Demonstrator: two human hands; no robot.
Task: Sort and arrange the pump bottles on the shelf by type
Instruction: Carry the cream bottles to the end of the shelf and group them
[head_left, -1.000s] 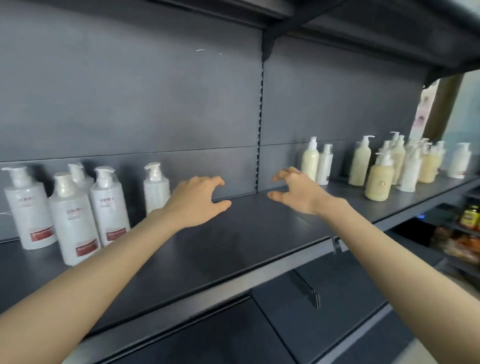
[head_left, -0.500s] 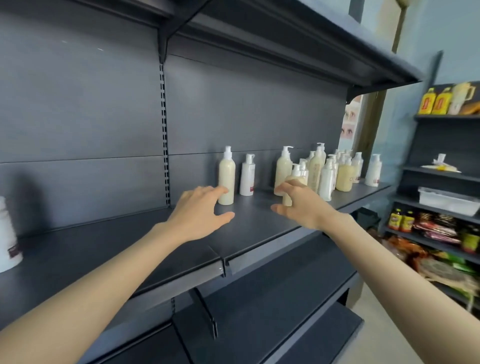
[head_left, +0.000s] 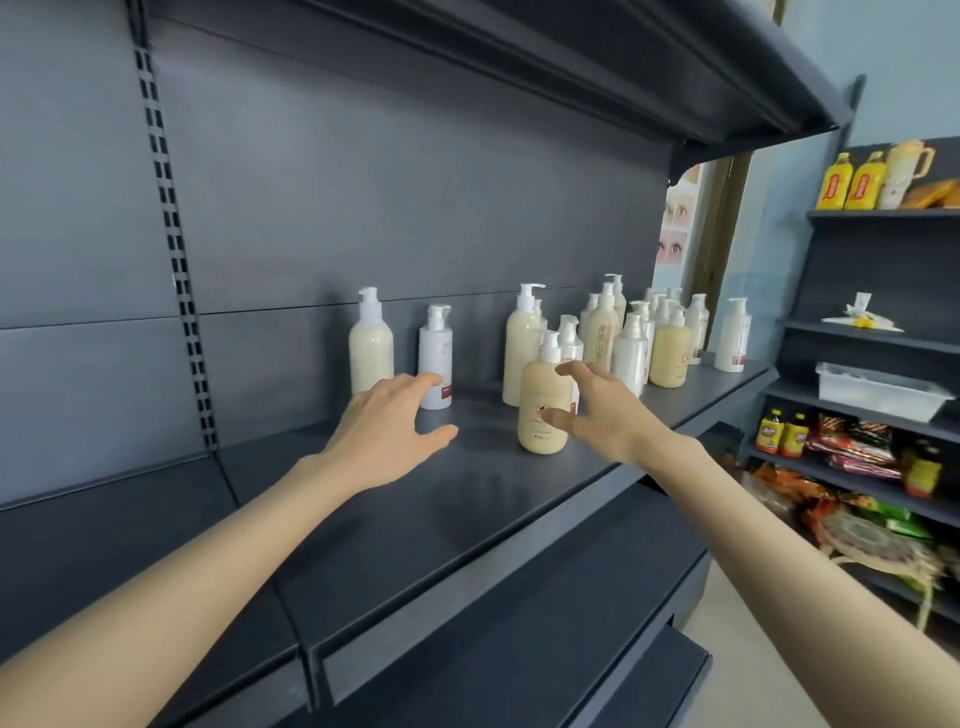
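- Both hands spread open, empty: left hand (head_left: 387, 423) near white bottle (head_left: 435, 358); right hand (head_left: 605, 413) beside beige bottle (head_left: 544, 402).
- Shelf (head_left: 467, 499) far right: mixed bottle cluster (head_left: 639, 332), tightly packed.
- Risk: reaching in could topple neighbours, domino-style.

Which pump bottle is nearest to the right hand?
The squat beige bottle at the shelf's front, ahead of the cluster. The right hand has its open fingers around its right side; every other bottle stands further back.
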